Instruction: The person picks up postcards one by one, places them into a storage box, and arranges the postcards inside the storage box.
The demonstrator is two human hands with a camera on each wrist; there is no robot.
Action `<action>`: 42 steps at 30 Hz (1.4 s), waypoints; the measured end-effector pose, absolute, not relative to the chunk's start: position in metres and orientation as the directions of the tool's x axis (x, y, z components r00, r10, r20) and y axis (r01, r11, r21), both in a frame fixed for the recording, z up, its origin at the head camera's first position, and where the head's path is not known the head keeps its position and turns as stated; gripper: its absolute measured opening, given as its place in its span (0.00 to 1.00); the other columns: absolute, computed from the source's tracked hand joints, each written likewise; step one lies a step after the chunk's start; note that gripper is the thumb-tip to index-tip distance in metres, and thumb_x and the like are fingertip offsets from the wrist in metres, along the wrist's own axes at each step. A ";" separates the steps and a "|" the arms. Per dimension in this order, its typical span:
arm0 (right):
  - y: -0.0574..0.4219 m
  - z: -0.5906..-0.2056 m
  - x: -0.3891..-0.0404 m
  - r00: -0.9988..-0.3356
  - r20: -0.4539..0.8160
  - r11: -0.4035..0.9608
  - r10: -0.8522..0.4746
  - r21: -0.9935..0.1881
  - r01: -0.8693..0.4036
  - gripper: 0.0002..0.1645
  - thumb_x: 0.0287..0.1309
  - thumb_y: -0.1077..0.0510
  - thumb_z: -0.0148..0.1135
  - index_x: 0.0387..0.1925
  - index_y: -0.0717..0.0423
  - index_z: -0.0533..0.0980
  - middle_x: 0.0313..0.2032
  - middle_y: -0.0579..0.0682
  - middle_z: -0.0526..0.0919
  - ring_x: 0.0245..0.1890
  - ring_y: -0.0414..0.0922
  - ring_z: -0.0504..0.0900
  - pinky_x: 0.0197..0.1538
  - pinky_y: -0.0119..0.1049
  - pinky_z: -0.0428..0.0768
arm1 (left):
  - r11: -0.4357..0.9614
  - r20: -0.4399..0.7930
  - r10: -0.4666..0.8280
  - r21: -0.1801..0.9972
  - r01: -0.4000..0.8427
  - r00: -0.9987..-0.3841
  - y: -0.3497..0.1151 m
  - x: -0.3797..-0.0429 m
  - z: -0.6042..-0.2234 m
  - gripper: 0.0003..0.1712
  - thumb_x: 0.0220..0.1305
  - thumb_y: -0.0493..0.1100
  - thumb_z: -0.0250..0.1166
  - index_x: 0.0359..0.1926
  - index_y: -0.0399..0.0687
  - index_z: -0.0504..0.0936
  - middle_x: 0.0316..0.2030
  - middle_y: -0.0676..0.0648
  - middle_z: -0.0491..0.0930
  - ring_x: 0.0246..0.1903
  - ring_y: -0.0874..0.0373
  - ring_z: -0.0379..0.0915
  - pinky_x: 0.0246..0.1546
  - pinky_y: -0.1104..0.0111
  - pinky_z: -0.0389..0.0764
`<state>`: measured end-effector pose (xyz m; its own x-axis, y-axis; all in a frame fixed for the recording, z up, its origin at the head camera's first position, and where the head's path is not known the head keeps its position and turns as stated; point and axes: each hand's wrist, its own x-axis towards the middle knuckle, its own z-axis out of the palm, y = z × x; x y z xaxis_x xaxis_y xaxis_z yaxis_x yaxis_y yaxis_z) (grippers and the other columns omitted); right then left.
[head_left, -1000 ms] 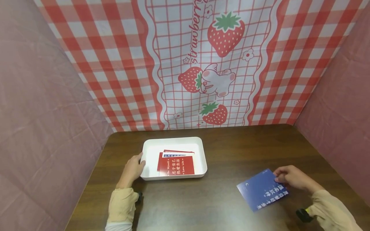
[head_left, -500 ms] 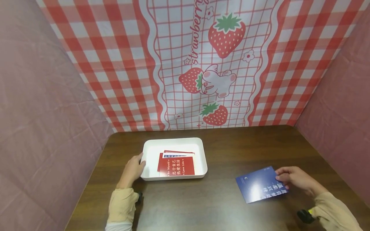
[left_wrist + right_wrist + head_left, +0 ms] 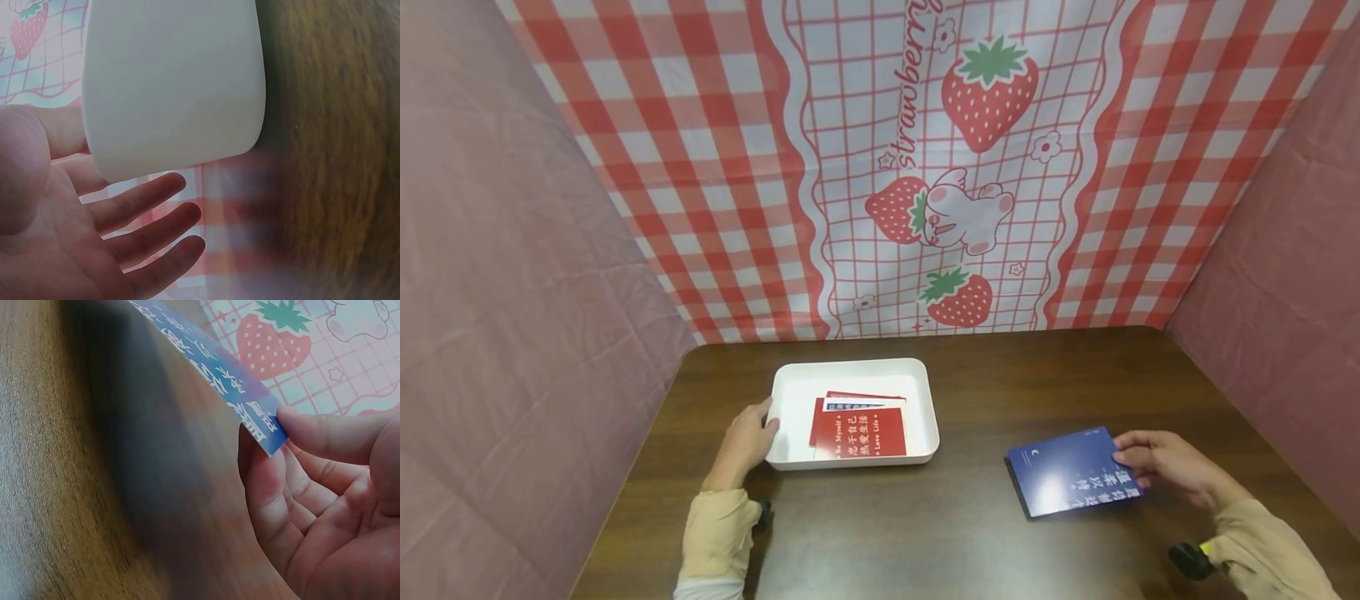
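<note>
My right hand (image 3: 1168,467) pinches the edge of a blue card (image 3: 1071,475) with white lettering and a small moon. In the right wrist view, the thumb (image 3: 337,434) lies on one face of the card, with the fingers behind it. The card is held above the table, with a dark shadow under it. At the left, my left hand (image 3: 745,437) holds the left rim of a white tray (image 3: 790,454) between thumb and index finger. Its other fingers (image 3: 165,215) stretch out below the tray's end. Red cards (image 3: 880,433) and a blue-and-white card (image 3: 857,406) overlap inside.
The brown wooden table (image 3: 970,533) carries the tray and lies under both hands. Behind it hangs a red-and-white checked cloth (image 3: 730,167) printed with strawberries. Pink cloth walls (image 3: 535,333) enclose both sides.
The blue card has turned and levelled in my right hand, its near corner swinging up and to the left. My left hand and the tray keep their places.
</note>
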<state>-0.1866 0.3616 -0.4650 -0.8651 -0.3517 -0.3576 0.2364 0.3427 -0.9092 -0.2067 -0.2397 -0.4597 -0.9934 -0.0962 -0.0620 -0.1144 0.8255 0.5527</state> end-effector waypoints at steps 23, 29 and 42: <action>0.353 -0.461 -0.191 -0.877 -0.352 0.301 -0.327 -0.919 0.256 0.09 0.67 0.59 0.54 0.37 0.40 0.77 0.28 0.36 0.77 0.27 0.34 0.77 0.33 0.30 0.81 | 0.823 -0.077 -0.104 0.553 -0.129 -0.992 -0.241 -0.209 -0.462 0.30 0.68 0.40 0.52 0.68 0.33 0.65 0.65 0.28 0.67 0.66 0.32 0.62 0.67 0.43 0.63; 0.349 -0.460 -0.193 -0.877 -0.351 0.283 -0.328 -0.922 0.263 0.07 0.67 0.58 0.54 0.38 0.42 0.76 0.28 0.36 0.77 0.28 0.35 0.77 0.34 0.30 0.82 | 0.822 -0.083 -0.104 0.554 -0.132 -0.991 -0.240 -0.209 -0.463 0.30 0.68 0.40 0.52 0.69 0.32 0.64 0.65 0.28 0.66 0.66 0.32 0.62 0.67 0.42 0.63; 0.340 -0.449 -0.204 -0.904 -0.319 0.277 -0.285 -0.930 0.241 0.07 0.67 0.60 0.55 0.37 0.44 0.76 0.28 0.38 0.80 0.28 0.36 0.80 0.33 0.31 0.83 | 0.819 -0.075 -0.097 0.560 -0.122 -0.993 -0.241 -0.209 -0.465 0.30 0.68 0.39 0.53 0.69 0.32 0.63 0.66 0.28 0.66 0.67 0.32 0.61 0.67 0.42 0.63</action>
